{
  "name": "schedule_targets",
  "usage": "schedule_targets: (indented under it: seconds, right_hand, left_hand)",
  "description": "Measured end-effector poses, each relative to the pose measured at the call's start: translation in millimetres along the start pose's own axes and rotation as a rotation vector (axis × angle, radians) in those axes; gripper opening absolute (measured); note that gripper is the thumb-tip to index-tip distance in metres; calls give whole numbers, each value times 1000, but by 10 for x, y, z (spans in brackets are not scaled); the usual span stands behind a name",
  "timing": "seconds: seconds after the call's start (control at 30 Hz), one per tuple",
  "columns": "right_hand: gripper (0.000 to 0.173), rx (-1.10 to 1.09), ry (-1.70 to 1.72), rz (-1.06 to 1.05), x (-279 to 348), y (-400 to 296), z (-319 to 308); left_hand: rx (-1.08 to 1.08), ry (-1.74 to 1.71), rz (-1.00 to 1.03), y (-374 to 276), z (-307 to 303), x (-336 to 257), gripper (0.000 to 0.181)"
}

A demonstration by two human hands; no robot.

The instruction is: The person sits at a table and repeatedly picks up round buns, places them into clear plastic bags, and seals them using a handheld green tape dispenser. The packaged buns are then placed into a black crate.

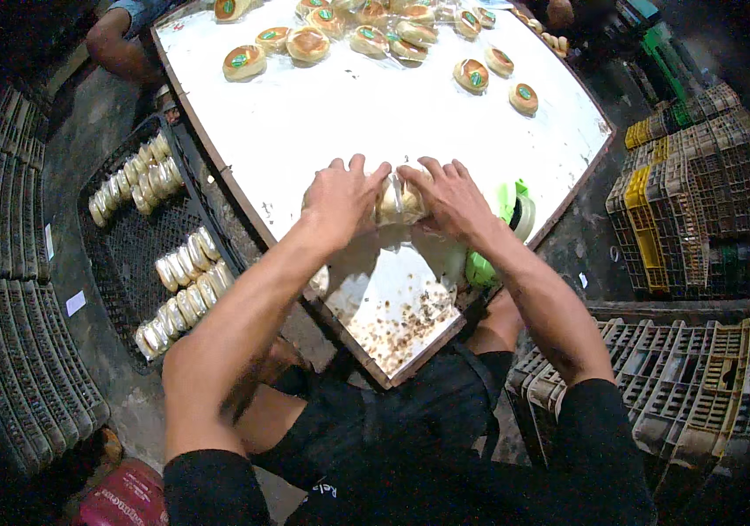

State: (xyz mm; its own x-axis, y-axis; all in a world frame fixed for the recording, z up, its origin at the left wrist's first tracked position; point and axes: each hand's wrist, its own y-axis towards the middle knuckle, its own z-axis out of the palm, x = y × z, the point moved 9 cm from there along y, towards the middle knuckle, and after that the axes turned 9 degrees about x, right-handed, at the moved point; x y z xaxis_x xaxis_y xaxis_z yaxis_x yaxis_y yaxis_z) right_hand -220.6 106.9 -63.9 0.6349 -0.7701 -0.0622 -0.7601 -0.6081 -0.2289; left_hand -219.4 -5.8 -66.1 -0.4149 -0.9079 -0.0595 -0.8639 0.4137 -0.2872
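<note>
Several round buns in clear plastic wrap [400,202] stand pressed together on edge at the near part of a white tabletop [349,125]. My left hand [343,200] grips the row from the left, fingers curled over it. From the right, my right hand [449,197] holds the other end, its fingertips close to the left ones. Most of the row is hidden under my palms. A shiny band shows across the middle bun. Just beyond my right wrist sits a green tape dispenser [516,205] with a roll of tape; a green part [480,268] shows below my forearm.
Loose wrapped buns with green labels [368,41] lie across the table's far side. A black plastic crate [141,246] at left holds rows of wrapped buns. Stacked crates stand left [10,204] and right [677,197]. Another person's arm [115,49] is at upper left.
</note>
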Motion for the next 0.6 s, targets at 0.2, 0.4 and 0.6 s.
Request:
schedule_targets:
  seconds: [0.2, 0.4, 0.6]
  right_hand:
    - [83, 154, 190, -62, 382, 503, -80]
    - [56, -148, 220, -429, 1839, 1316, -916]
    - [54, -317, 430, -623, 4229, 2574, -524]
  left_hand:
    - [-25, -191, -73, -296, -14, 461, 80]
    - [-363, -279, -185, -1564, -149, 1964, 84]
    - [-343, -171, -546, -3147, 835, 3800, 81]
